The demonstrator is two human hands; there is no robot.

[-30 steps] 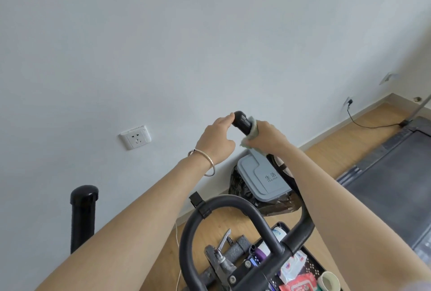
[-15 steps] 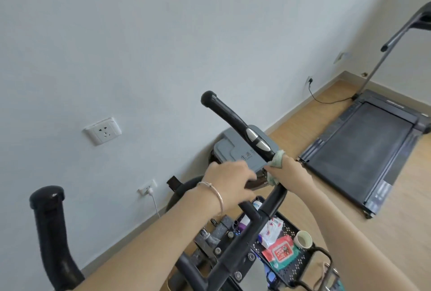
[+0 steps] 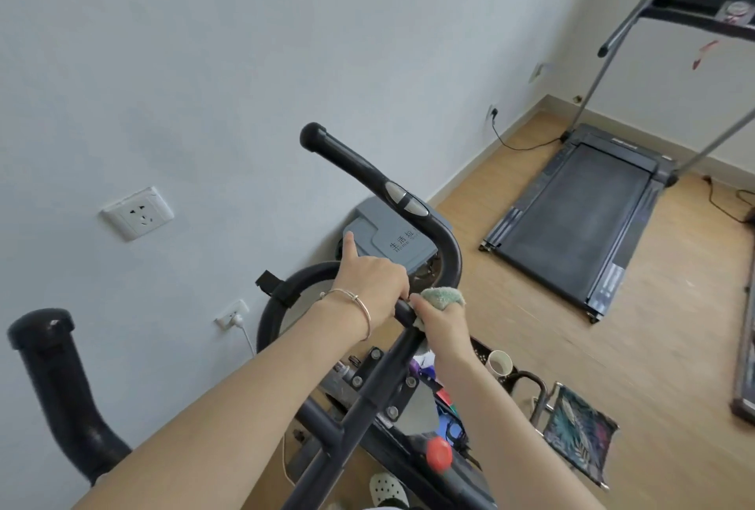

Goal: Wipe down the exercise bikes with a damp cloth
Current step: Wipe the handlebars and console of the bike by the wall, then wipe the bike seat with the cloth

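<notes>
The cloth [image 3: 443,296] is clamped round the handlebar [image 3: 355,161] low down by the right hand [image 3: 445,325], with the left hand [image 3: 374,285] gripping alongside. The other grip [image 3: 49,366] and the frame are judged not yet wiped.

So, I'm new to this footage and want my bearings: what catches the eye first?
Mid-frame, the left hand grips the bike's black handlebar while the right hand wraps a green cloth round it. To the right, a dark treadmill stands on the wooden floor.

A treadmill [image 3: 572,231] lies beyond a grey bin [image 3: 376,229] (lidded).
</notes>
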